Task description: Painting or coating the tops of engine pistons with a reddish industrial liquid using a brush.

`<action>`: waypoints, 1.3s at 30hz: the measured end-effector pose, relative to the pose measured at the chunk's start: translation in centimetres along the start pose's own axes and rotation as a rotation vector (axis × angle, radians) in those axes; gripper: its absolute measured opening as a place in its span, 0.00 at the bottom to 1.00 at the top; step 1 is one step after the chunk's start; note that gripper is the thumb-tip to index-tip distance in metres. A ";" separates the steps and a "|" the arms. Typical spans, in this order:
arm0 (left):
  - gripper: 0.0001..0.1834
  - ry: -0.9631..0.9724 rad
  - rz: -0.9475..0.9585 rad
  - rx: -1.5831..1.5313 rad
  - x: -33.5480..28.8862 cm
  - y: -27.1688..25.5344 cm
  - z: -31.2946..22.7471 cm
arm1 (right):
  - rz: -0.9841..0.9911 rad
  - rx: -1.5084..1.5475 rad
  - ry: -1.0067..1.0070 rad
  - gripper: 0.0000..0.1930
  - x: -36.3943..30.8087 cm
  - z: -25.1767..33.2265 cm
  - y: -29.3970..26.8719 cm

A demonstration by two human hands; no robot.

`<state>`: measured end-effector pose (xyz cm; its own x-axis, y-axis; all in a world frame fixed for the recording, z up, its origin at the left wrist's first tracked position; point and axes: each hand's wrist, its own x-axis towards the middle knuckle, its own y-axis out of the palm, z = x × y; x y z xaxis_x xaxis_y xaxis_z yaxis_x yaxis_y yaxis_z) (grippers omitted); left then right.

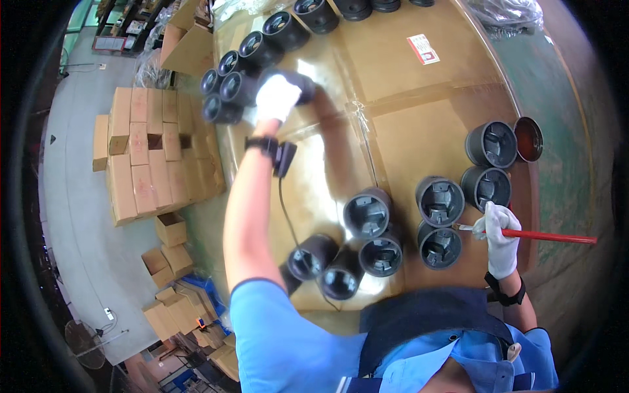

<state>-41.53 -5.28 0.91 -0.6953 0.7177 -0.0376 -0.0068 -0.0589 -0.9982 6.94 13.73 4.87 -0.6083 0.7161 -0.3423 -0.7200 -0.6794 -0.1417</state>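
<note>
My left hand [276,99], in a white glove and blurred, is stretched out to the far left. It grips a black piston [303,86], also blurred, beside a cluster of standing pistons [257,49]. In my right hand [502,239], also gloved in white, is a paintbrush [550,236] with a long red handle; its bristle end points left, close to the hollow pistons [439,201] near me. More open-ended pistons [368,213] stand at the near middle. A round tin [528,139] with reddish-brown contents sits at the right, touching another piston [492,144].
Brown cardboard sheets joined with tape cover the work table [419,141]. A red-and-white label [423,49] lies on them. Stacked cartons [147,154] stand on the floor to the left. Clear plastic wrap [508,14] lies at the far right. A cable [285,209] hangs from my left wrist device.
</note>
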 end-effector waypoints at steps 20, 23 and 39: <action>0.12 0.299 0.165 -0.572 -13.3 -8.2 -13.5 | -0.003 0.051 -0.172 0.14 2.8 -0.2 -3.7; 0.12 0.526 -0.008 -0.216 -22.2 -7.6 -17.7 | -0.148 0.075 -0.079 0.17 5.2 0.3 -7.3; 0.16 -0.316 0.112 -1.242 -24.5 -6.4 -19.2 | -0.273 0.232 -0.089 0.19 11.2 -2.2 -11.9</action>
<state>-10.65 -9.22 7.36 -0.7890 0.5458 -0.2819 0.6143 0.6970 -0.3698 9.45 29.45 0.70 -0.4025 0.8840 -0.2378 -0.9102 -0.4141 0.0014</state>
